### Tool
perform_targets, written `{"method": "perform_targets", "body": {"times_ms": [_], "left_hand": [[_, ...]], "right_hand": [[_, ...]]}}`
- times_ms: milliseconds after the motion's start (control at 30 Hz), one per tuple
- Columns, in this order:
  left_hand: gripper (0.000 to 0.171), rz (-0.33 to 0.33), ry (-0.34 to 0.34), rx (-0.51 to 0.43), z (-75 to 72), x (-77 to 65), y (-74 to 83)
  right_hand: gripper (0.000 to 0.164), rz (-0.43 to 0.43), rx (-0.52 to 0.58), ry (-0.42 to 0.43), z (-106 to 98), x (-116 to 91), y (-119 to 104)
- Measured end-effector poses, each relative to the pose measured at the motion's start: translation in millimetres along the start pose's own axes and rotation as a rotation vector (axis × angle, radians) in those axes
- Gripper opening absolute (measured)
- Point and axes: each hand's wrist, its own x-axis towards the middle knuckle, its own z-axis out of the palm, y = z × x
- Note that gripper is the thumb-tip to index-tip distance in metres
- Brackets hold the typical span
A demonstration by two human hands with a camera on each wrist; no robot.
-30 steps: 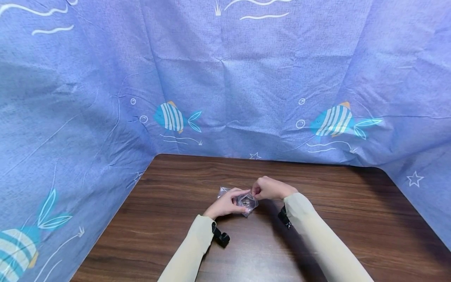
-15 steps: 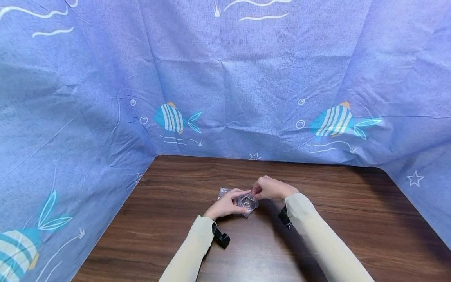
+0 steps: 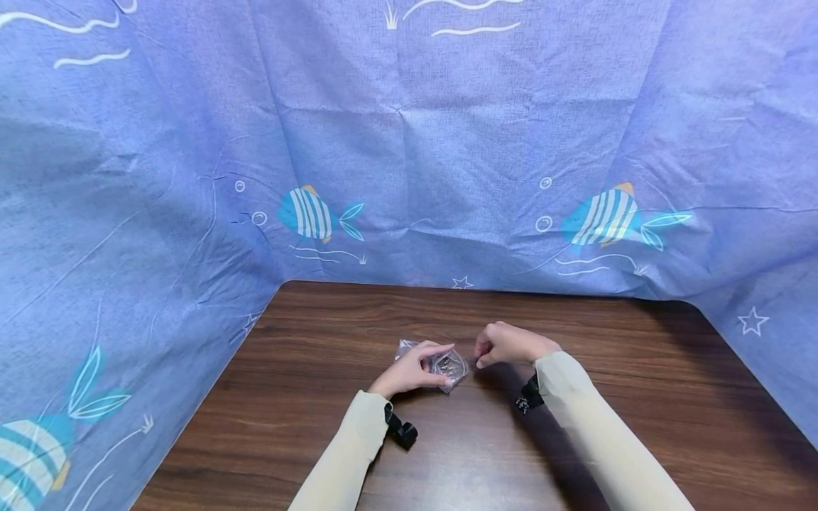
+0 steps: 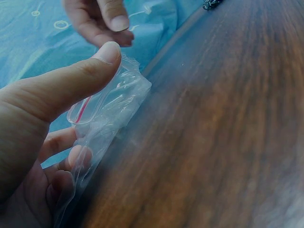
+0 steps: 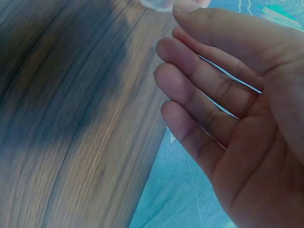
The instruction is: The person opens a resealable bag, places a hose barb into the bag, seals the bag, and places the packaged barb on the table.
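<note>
A small clear zip-lock bag (image 3: 452, 367) is in my left hand (image 3: 412, 370), thumb on the near side and fingers on the far side. Its red zip line shows in the left wrist view, where the thumb lies along the plastic bag (image 4: 114, 111). Small dark and shiny bits, too tiny to identify, show in the bag. Part of the clear plastic sticks out behind the left hand. My right hand (image 3: 513, 345) is just right of the bag, apart from it. In the right wrist view its fingers (image 5: 175, 80) are loosely bent, and nothing is visible between them.
The brown wood-grain table (image 3: 319, 440) extends around both hands. A blue fish-patterned cloth (image 3: 409, 142) hangs behind it and along its sides. Both wrists wear black straps, the left one with a small black camera (image 3: 404, 434).
My right hand has let go of the bag's edge and moved a little to the right. The left hand and bag have stayed in place.
</note>
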Motion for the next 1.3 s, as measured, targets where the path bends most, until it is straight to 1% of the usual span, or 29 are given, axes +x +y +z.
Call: {"method": "perform_targets", "body": {"times_ms": [133,300,400,567,800,1067,1167,1300], "left_hand": [[0.068,-0.004,0.000,0.008,-0.1,-0.5,0.8],[0.068,0.000,-0.007,0.013,-0.3,-0.4,0.6],[0.068,0.001,-0.011,0.011,-0.8,-0.3,0.4],[0.068,-0.014,-0.010,0.009,-0.7,-0.8,0.2],[0.068,-0.016,-0.010,0.013,-0.3,-0.4,0.8],[0.067,-0.025,-0.008,0.003,0.1,-0.8,1.2],[0.067,-0.024,-0.009,0.005,-0.1,-0.8,1.0],[0.068,-0.011,-0.010,0.005,-0.6,-0.8,1.4]], "right_hand": [[0.006,0.006,0.010,-0.006,-1,-10,9],[0.009,0.055,0.036,-0.029,-2,-22,19],[0.009,0.086,0.034,-0.047,-3,-29,21],[0.009,0.102,0.021,-0.068,-5,-39,24],[0.012,0.172,0.050,-0.101,-5,-53,30],[0.014,0.211,0.069,-0.135,-2,-63,34],[0.016,0.257,0.089,-0.148,-1,-65,32],[0.018,0.278,0.087,-0.158,2,-66,33]]}}
